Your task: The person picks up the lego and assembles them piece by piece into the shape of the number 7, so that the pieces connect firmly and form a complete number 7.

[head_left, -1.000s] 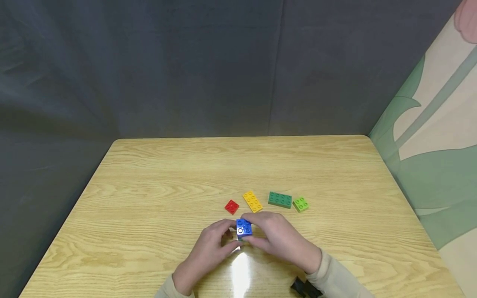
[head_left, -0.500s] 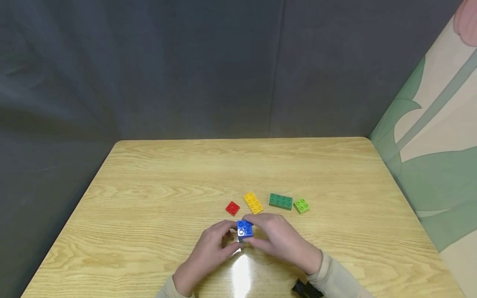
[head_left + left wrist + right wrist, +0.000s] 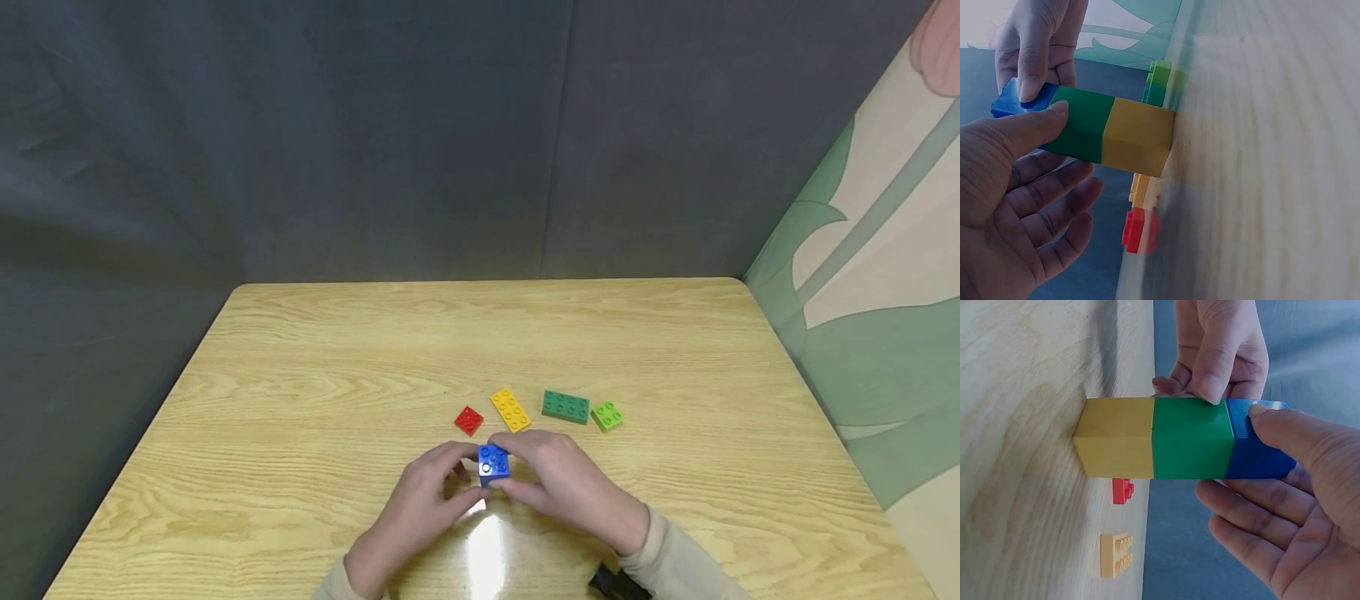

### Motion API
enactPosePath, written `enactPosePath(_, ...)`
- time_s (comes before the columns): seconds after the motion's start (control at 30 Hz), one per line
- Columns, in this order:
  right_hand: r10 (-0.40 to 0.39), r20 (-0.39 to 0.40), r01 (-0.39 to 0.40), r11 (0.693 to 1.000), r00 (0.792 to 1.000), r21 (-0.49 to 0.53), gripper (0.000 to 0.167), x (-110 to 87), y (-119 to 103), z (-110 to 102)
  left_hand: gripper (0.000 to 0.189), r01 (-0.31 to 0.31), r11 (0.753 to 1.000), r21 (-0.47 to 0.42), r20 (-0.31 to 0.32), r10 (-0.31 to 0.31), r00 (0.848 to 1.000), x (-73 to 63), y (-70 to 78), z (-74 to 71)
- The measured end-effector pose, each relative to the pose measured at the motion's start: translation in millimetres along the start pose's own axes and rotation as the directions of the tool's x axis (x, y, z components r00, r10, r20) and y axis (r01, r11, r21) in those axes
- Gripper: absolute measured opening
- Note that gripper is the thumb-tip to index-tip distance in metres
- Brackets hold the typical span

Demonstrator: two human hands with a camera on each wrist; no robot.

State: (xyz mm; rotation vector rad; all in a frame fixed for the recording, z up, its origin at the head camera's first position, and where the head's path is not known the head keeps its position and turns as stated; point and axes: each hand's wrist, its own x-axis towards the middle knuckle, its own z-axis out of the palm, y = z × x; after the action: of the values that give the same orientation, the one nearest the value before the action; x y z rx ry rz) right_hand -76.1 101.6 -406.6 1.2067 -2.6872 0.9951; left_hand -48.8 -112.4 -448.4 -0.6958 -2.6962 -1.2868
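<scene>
A tower of building bricks stands on the table in front of me: a yellow brick point(image 3: 1116, 437) at the bottom, a green brick point(image 3: 1191, 439) above it and a blue brick point(image 3: 493, 461) with studs on top. My right hand point(image 3: 566, 479) grips the blue brick between thumb and fingers. Lower down, my left hand point(image 3: 427, 492) holds the tower, its thumb against the green brick near the seam with the blue one. From the head view the lower bricks are mostly hidden beneath the blue one.
Beyond the hands lie a small red brick point(image 3: 468, 421), a flat yellow brick point(image 3: 511, 410), a long dark green brick point(image 3: 566, 407) and a light green brick point(image 3: 607, 416). A black object point(image 3: 618, 583) is beside the right sleeve. A dark cloth point(image 3: 405, 142) hangs behind the wooden table point(image 3: 300, 358).
</scene>
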Motion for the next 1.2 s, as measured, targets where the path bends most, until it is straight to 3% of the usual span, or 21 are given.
enactPosePath(0.5,-0.001,0.004,0.002,0.998,1.0,-0.056,0.035,0.3,-0.9,-2.3,0.041,-0.043,0.999,0.024,-0.012,0.043,0.999,3.7,7.8,-7.2)
enactPosePath(0.9,0.0,0.014,0.0,1.0,1.0,-0.03,0.034,-0.1,-1.1,-2.1,0.039,-0.026,0.999,0.032,0.003,0.026,1.0,3.0,7.7,-6.1)
enactPosePath(1.2,0.05,0.008,-0.05,0.998,0.999,-0.028,0.057,-4.6,0.5,-7.6,0.039,-0.042,0.998,0.052,-0.005,0.042,0.999,2.9,7.5,-5.9)
